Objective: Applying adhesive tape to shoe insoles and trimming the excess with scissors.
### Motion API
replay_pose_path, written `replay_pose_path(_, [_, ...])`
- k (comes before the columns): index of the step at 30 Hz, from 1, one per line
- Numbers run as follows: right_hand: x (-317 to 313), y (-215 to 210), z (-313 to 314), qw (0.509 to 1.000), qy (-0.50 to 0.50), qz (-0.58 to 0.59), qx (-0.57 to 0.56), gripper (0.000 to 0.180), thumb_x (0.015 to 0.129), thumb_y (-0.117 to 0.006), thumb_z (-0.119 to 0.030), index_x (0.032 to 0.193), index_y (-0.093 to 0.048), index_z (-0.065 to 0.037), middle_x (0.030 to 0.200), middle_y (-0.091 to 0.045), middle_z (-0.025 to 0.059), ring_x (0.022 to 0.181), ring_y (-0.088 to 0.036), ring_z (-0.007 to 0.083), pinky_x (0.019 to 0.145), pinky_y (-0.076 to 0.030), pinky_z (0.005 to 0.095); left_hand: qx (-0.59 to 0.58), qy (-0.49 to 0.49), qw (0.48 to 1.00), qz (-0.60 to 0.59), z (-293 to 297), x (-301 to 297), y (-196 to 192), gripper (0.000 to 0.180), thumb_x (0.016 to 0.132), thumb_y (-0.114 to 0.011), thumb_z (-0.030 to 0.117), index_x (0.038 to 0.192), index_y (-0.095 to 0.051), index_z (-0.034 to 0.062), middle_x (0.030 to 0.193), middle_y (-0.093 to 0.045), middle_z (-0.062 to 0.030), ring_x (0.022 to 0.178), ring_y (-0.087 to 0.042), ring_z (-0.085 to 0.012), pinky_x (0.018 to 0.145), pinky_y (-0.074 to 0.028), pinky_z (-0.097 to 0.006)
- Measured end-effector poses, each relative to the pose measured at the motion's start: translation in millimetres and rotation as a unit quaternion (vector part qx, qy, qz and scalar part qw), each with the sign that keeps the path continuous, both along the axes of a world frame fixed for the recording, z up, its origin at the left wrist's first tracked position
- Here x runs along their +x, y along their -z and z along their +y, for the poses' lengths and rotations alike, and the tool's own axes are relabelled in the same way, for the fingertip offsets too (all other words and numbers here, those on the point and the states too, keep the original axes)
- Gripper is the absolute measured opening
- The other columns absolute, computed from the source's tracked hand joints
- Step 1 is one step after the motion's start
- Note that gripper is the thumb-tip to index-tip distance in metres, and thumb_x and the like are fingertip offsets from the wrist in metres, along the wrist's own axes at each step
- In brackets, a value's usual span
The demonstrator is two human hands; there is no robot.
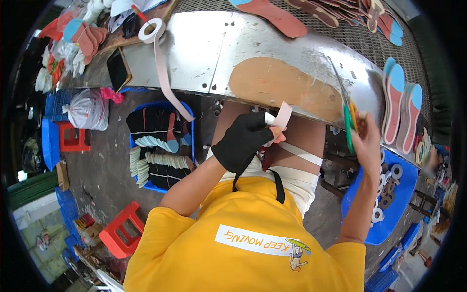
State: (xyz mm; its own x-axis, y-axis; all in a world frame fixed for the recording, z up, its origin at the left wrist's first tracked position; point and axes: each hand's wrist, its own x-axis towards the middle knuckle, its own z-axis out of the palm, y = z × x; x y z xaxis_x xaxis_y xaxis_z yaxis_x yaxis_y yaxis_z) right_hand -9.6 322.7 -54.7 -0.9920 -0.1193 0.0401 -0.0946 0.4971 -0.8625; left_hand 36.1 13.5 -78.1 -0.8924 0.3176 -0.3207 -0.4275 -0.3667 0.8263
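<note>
My left hand [244, 139], in a black glove with bare fingertips, is closed on a short strip of pale pink tape [283, 115] in front of my lap. The strip's free end curls upward. My right hand [367, 142] is bare and grips scissors [348, 122] with green and yellow handles, their blades pointing up over the metal table's edge. A roll of tape [141, 32] lies at the table's back left, and its loose tail [163, 73] hangs over the front edge. On the table before me is a brown insole-shaped patch [282, 82].
Insoles stand in stacks [409, 117] at the table's right, with a pink one [272, 15] farther back. A phone [118, 69] lies at left. Below are a blue crate [192, 141] of bundled insoles, a blue bin [351, 204] holding rolls, and a red stool [114, 238].
</note>
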Motion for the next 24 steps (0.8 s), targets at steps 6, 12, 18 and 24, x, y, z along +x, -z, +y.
replay_pose_path(6, [67.0, 6.9, -30.9, 0.950, -0.107, -0.281, -0.077, 0.037, 0.068, -0.079, -0.007, 0.092, -0.051, -0.005, 0.074, -0.047, -0.0046, 0.069, -0.043, 0.0035, 0.062, -0.038, 0.0203, -0.057, 0.010, 0.998, 0.007, -17.4, 2.6, 4.9, 0.019, 0.090, -0.060, 0.015, 0.100, -0.065, -0.0003, 0.082, -0.066, -0.0063, 0.079, -0.061, -0.0112, 0.070, -0.046, -0.024])
replay_pose_path(12, [71.2, 20.0, -46.4, 0.942, -0.115, -0.286, -0.131, 0.038, 0.068, -0.081, -0.009, 0.091, -0.052, -0.004, 0.074, -0.047, -0.0045, 0.067, -0.043, 0.0027, 0.059, -0.037, 0.0203, -0.086, 0.027, 0.996, 0.008, -14.8, 3.3, -2.4, 0.020, 0.090, -0.061, 0.017, 0.099, -0.065, -0.0006, 0.083, -0.066, -0.0058, 0.080, -0.059, -0.0121, 0.075, -0.047, -0.026])
replay_pose_path(18, [62.7, 19.4, -53.8, 0.957, -0.128, -0.253, -0.062, 0.036, 0.067, -0.083, -0.011, 0.085, -0.053, -0.004, 0.070, -0.047, -0.0048, 0.063, -0.041, 0.0021, 0.053, -0.034, 0.0202, -0.091, 0.044, 0.995, 0.004, -13.6, 3.7, 1.6, 0.019, 0.090, -0.062, 0.019, 0.097, -0.066, 0.0020, 0.082, -0.066, -0.0043, 0.078, -0.058, -0.0092, 0.071, -0.045, -0.023])
replay_pose_path(24, [53.1, -2.0, -33.6, 0.976, -0.127, -0.178, 0.007, 0.034, 0.070, -0.080, -0.012, 0.087, -0.053, -0.002, 0.071, -0.049, -0.0041, 0.063, -0.043, 0.0041, 0.055, -0.036, 0.0215, -0.121, 0.006, 0.993, 0.008, -18.6, 4.8, 7.5, 0.019, 0.089, -0.064, 0.021, 0.096, -0.067, 0.0031, 0.081, -0.066, -0.0023, 0.071, -0.056, -0.0054, 0.064, -0.044, -0.019])
